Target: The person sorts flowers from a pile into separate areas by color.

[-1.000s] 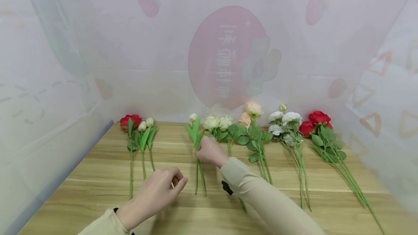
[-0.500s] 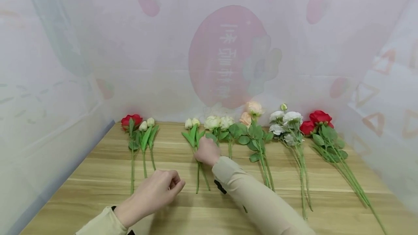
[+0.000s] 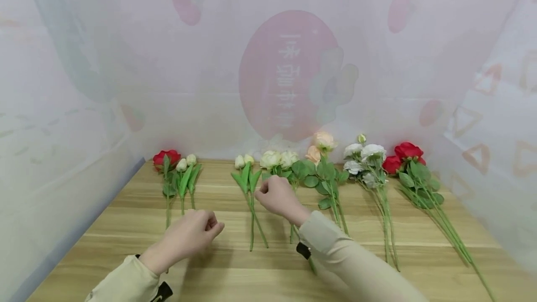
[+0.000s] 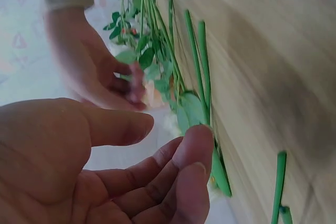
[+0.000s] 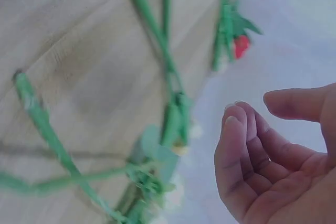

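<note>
Two white tulips (image 3: 245, 178) lie side by side in the middle of the table, their green stems crossing. My right hand (image 3: 280, 199) hovers just right of those stems. In the right wrist view a gap shows between its thumb and loosely bent fingers (image 5: 232, 145), with nothing held. Lower left, my left hand (image 3: 183, 237) hangs above the table, fingers loosely curled; the left wrist view shows nothing in it. Beyond it lie two more white tulips (image 3: 187, 176) and a red flower (image 3: 164, 158), their lower stems partly hidden by that hand.
Right of the middle tulips lie cream flowers (image 3: 271, 158), peach flowers (image 3: 324, 141), a white bunch (image 3: 372, 154) and red flowers (image 3: 408, 151), stems toward me. The wooden table (image 3: 126, 227) meets a printed cloth (image 3: 209, 106) at the back.
My right hand settled a second tulip beside the first, let go and drew back to the right. My left hand shifted slightly left and down.
</note>
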